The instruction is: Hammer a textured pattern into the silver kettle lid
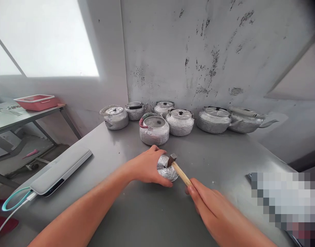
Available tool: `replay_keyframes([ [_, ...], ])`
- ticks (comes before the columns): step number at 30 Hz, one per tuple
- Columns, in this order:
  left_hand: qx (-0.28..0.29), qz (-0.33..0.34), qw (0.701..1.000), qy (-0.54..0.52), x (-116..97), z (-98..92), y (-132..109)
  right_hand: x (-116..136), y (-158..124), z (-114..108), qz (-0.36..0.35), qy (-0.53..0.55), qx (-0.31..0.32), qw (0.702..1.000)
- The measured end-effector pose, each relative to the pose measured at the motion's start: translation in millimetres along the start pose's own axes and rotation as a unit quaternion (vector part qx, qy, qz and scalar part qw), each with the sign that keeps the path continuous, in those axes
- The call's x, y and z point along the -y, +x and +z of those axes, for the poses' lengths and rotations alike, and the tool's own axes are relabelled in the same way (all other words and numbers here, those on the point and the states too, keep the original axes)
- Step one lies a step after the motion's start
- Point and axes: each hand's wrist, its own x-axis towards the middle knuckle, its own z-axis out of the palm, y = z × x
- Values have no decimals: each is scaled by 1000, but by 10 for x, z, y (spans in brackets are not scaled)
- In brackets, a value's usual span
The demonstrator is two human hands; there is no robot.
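My left hand is wrapped round the side of a small round silver kettle lid with a dented surface, just above the grey table. In my right hand is a hammer with a pale wooden handle and a dark metal head. The hammer head is over the lid, at a dark hole in its top; whether the two touch I cannot tell. Directly beyond my hands stands a lidless silver kettle with a red and green wrapped handle.
Several dented silver kettles, one a lidded kettle, line the table's back near the stained wall. A white power bank with a cable lies at the left. A pixelated object is at the right. A pink basket sits on another table.
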Motion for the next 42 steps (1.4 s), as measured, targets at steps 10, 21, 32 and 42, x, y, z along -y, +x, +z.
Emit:
replay_keyframes([
  [10, -47, -27, 998, 32, -71, 91, 20, 131, 19, -252, -40, -139, 38, 989],
  [21, -75, -70, 991, 86, -150, 173, 20, 173, 64, -209, 0, -303, 50, 952],
  [32, -14, -65, 997, 27, -109, 101, -74, -58, 242, -173, 16, -364, 7, 931],
  [42, -1, -53, 998, 27, -128, 88, -88, -77, 273, -202, 23, -335, -1, 942],
])
